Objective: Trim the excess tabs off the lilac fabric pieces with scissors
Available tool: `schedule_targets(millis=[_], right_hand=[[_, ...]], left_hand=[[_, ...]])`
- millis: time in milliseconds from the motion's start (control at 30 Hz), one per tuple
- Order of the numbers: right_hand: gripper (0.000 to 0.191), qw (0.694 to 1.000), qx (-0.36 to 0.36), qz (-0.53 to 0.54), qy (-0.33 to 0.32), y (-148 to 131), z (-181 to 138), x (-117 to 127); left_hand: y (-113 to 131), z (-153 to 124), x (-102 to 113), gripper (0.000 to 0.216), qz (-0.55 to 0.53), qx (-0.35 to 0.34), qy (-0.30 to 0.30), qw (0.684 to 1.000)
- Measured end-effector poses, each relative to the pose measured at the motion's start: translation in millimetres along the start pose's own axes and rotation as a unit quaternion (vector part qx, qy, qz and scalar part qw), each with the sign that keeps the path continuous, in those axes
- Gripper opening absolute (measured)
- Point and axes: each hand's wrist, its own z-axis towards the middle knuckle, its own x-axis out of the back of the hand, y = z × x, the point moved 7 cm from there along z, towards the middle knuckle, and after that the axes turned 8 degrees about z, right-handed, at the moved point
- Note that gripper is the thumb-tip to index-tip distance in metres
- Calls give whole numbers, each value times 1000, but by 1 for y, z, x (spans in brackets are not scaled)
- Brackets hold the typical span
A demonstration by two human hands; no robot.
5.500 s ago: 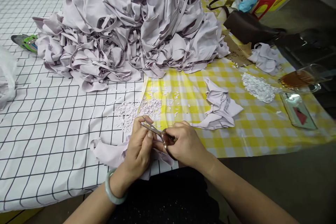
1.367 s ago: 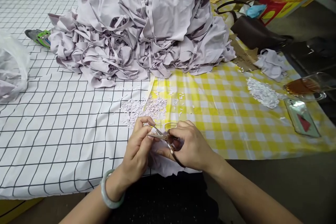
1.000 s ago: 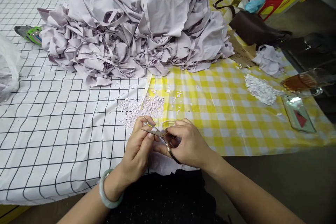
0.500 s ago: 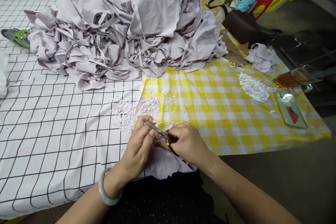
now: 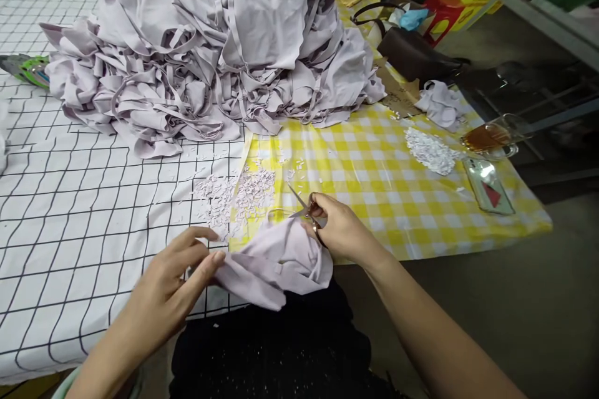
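Observation:
In my right hand (image 5: pixel 339 224) is a pair of scissors (image 5: pixel 303 207), its blades spread and pointing up and left. Below the blades, a pale lilac piece of clothing (image 5: pixel 281 255) lies crumpled at the table's near edge, partly under my right hand. My left hand (image 5: pixel 182 274) is at the cloth's left end, thumb and index finger apart; the thumb tip is against or just beside the fabric. Many tiny cut scraps (image 5: pixel 238 196) lie scattered beyond both hands.
A large heap of lilac garments (image 5: pixel 210 43) covers the table's far side. To the right are a white scrap pile (image 5: pixel 430 151), a phone (image 5: pixel 489 187), a glass mug of brown drink (image 5: pixel 486 137) and a dark bag (image 5: pixel 416 53). A grid-patterned cloth (image 5: pixel 93 230) covers the left side.
My left hand has let go of the small bit at the scissor tips and moved left and down. The scissors have opened wider, and the garment is more spread out. The view has shifted slightly right.

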Motion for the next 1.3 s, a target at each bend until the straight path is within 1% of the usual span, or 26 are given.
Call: schedule_targets(millis=[67,100,133,167,200,300,333,367,433,467,500,567,600,667,700,733,767,833,867,900,967,1033,1100,1167,1233,1300], right_hand=[[13,1000,-4,-4,-2,4,-3,-6],[13,1000,-8,2,-1,6,-4,-8],[13,1000,-10,13,2,8,-5,-9],[15,1000,-10,24,8,9,-5,-9],[16,999,-6,36,17,9,-6,-8],[19,997,14,56,41,9,-8,-5],[20,997,18,57,54,8,-9,-4],[21,995,23,62,71,7,-11,-1],[26,988,41,106,105,1,-16,3],[29,982,58,144,108,-4,-17,4],[31,974,77,189,96,-11,-19,3],[33,953,111,282,30,-27,-20,-4],[33,940,114,322,-18,-34,-20,-9],[35,911,95,382,-124,-45,-22,-24],[35,900,76,395,-170,-48,-24,-32],[34,896,58,394,-196,-49,-25,-40],[32,902,47,381,-199,-49,-26,-45],[29,928,57,333,-160,-50,-25,-53],[29,940,71,306,-135,-52,-24,-57],[29,948,87,284,-117,-55,-24,-62],[24,953,107,266,-93,-59,-22,-72],[17,950,106,289,-57,-60,-18,-75],[18,940,106,326,-12,-59,-15,-70],[19,930,113,349,23,-59,-13,-63],[19,924,125,360,45,-61,-12,-56],[19,918,133,369,53,-62,-13,-54]], left_hand=[[-4,2,9,26,139,-24,98,985],[-1,7,8,22,181,-41,143,972],[3,15,2,17,206,-59,170,962],[7,27,-9,12,217,-74,175,958],[12,41,-23,8,214,-86,161,960],[24,81,-65,2,163,-99,76,979],[28,89,-73,8,145,-99,54,983],[31,92,-77,12,130,-100,42,986],[39,87,-72,15,112,-108,41,987],[43,79,-66,14,85,-109,43,990],[45,69,-59,13,40,-106,46,993],[44,47,-47,10,-98,-81,48,991],[41,37,-43,9,-181,-56,46,981],[30,21,-44,6,-331,10,35,943],[25,15,-47,6,-397,43,29,916],[21,11,-51,8,-457,72,23,886],[17,9,-54,11,-508,94,18,856],[15,7,-57,13,-581,120,8,805],[15,7,-56,13,-601,126,0,789],[16,7,-54,12,-613,129,-12,779],[18,7,-49,11,-625,136,-40,767],[16,5,-46,10,-628,158,-63,760],[10,2,-47,13,-618,198,-73,757],[3,-3,-52,21,-589,240,-92,766],[0,-8,-58,28,-544,261,-128,787],[2,-11,-61,29,-502,250,-167,810]])
